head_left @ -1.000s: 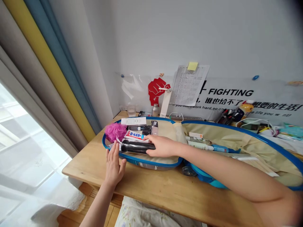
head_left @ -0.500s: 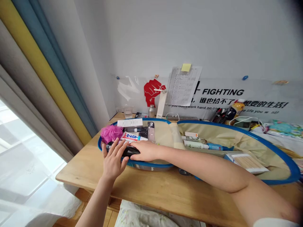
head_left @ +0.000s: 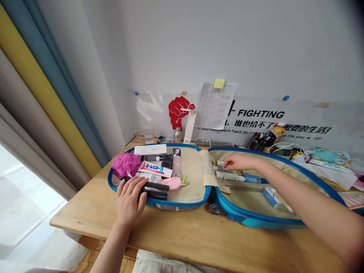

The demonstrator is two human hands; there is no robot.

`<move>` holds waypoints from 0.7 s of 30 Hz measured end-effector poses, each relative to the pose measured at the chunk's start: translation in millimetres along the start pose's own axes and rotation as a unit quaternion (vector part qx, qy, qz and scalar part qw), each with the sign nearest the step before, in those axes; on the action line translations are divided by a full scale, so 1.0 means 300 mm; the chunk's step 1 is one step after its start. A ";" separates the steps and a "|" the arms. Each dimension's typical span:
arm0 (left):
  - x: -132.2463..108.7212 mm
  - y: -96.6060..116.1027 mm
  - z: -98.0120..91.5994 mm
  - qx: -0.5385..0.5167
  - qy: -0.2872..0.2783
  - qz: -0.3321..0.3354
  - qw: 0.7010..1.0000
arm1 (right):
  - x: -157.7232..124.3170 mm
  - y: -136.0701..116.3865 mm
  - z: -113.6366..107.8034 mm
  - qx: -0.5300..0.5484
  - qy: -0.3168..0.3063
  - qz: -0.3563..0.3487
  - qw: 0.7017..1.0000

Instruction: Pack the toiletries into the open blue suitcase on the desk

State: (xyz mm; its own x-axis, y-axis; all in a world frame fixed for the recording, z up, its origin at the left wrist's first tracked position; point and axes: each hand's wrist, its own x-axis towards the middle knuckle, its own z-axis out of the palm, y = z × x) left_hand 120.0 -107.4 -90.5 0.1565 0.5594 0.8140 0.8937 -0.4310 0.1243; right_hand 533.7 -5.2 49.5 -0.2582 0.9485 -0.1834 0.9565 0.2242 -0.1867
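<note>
Lower left, a bottle [head_left: 156,190] is pressed snug under the flat left hand [head_left: 129,200]; mid-frame, tubes [head_left: 229,176] are touched by the right hand [head_left: 237,163], grip unclear.

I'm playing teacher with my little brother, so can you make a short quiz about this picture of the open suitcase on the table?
1. True or false: the left hand lies on the black bottle.
2. What colour is the bath puff? A pink, B green, C white.
3. Fill in: the right hand is over the ___ half of the suitcase.
Key: 1 true; 2 A; 3 right.
</note>
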 end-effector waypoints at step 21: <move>-0.009 0.012 0.003 -0.016 0.010 -0.019 1.000 | -0.003 0.160 0.126 -0.115 -0.179 0.094 0.972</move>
State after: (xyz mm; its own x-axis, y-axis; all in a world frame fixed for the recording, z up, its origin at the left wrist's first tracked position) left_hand 123.2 -109.8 -92.7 0.1133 0.5611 0.8200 0.8853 -0.4316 0.1730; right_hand 574.8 -3.7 4.3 -0.0670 0.8477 -0.5262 0.9858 0.1377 0.0963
